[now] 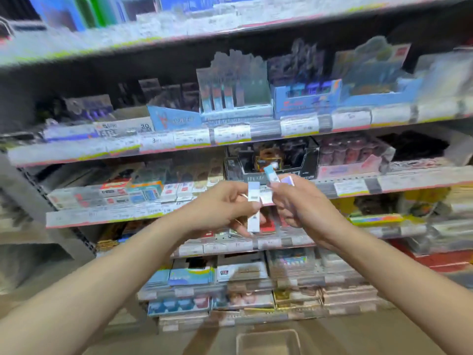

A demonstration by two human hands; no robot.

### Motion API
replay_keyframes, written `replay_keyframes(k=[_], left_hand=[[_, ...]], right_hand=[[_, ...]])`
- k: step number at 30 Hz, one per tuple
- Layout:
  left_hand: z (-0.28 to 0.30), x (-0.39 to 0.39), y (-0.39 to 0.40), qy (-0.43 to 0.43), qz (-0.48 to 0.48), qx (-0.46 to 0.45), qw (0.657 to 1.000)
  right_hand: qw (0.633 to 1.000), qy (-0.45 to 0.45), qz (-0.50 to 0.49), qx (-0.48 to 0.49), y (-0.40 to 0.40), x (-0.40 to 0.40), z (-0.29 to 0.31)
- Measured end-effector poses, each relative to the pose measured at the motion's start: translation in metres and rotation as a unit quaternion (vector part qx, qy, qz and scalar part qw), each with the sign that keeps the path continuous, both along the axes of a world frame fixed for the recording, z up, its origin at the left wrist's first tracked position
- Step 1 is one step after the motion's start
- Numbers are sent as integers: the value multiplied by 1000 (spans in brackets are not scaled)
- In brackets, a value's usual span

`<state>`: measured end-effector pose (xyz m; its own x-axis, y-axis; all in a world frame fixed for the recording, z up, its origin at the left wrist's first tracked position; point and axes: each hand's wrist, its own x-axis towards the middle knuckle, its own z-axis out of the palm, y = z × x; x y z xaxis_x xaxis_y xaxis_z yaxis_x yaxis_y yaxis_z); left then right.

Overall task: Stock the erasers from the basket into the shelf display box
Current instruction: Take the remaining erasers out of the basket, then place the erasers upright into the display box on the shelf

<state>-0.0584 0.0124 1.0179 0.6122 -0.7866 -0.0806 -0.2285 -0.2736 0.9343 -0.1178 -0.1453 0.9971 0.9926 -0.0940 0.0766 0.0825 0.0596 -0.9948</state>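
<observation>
Both hands are raised together in front of the stationery shelves. My left hand (225,206) pinches a long white eraser pack (254,207) that hangs upright from its fingers. My right hand (299,203) grips several erasers (272,178) in pale blue, white and lilac sleeves, fanned out above its fingertips. The two hands almost touch. A blue display box (305,99) with upright packs stands on the upper shelf; the frame is too blurred to tell which box takes the erasers. The pale basket (267,342) lies on the floor at the bottom middle.
Shelves (179,144) crowded with small boxes and price tags fill the view. A black display box (272,160) sits right behind the hands. Stacked flat packs (243,275) fill the lower shelves. A grey upright (23,190) stands on the left.
</observation>
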Motion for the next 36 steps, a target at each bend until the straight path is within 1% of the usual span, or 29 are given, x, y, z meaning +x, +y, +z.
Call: replay_keyframes(k=[2, 4, 6, 9, 11, 16, 20, 23, 24, 25, 26, 27, 28, 29, 30, 31, 32, 33, 34, 36], left_hand=[[12, -2, -5, -9, -4, -4, 1000], [21, -1, -10, -11, -22, -14, 1000], [26, 5, -17, -6, -40, -28, 999], [38, 14, -25, 45, -67, -59, 995], [46, 19, -32, 71, -92, -74, 990], [62, 41, -55, 107, -109, -98, 983], [66, 64, -71, 107, -64, -128, 984], [64, 78, -75, 107, 7, -149, 983], [63, 81, -75, 80, 49, -140, 986], [61, 85, -74, 26, 97, -127, 987], [58, 90, -72, -61, 145, -110, 981], [56, 97, -68, -184, 193, -84, 960], [55, 105, -62, -326, 225, -44, 917], [54, 113, -55, -454, 234, 10, 860], [54, 122, -48, -550, 231, 67, 800], [55, 129, -43, -612, 226, 119, 749], [57, 137, -39, -646, 226, 161, 712], [60, 143, -37, -657, 225, 201, 691], [62, 149, -36, -655, 217, 237, 684], [66, 162, -34, -644, 190, 277, 687]], right_hand=[[998, -38, -37, -42, -5, 3, 16], [996, -55, -46, -52, -13, 8, 30], [997, -53, -6, -47, -23, 14, 44], [991, -55, 97, -70, -39, 22, 58], [985, -58, 145, -75, -48, 29, 65], [974, -77, 203, -59, -70, 55, 82], [969, -94, 205, -100, -86, 80, 93], [972, -118, 161, -126, -97, 104, 95], [973, -122, 146, -131, -100, 112, 96], [973, -128, 134, -135, -102, 119, 97], [973, -136, 120, -144, -104, 126, 99], [969, -149, 104, -167, -105, 133, 102], [960, -167, 82, -210, -105, 140, 106], [942, -190, 60, -270, -105, 145, 109], [919, -212, 41, -330, -103, 149, 113], [895, -229, 27, -382, -100, 154, 117], [874, -238, 17, -422, -97, 159, 121], [856, -244, 6, -456, -94, 163, 125], [838, -251, -6, -485, -89, 168, 129], [802, -266, -35, -534, -80, 180, 137]])
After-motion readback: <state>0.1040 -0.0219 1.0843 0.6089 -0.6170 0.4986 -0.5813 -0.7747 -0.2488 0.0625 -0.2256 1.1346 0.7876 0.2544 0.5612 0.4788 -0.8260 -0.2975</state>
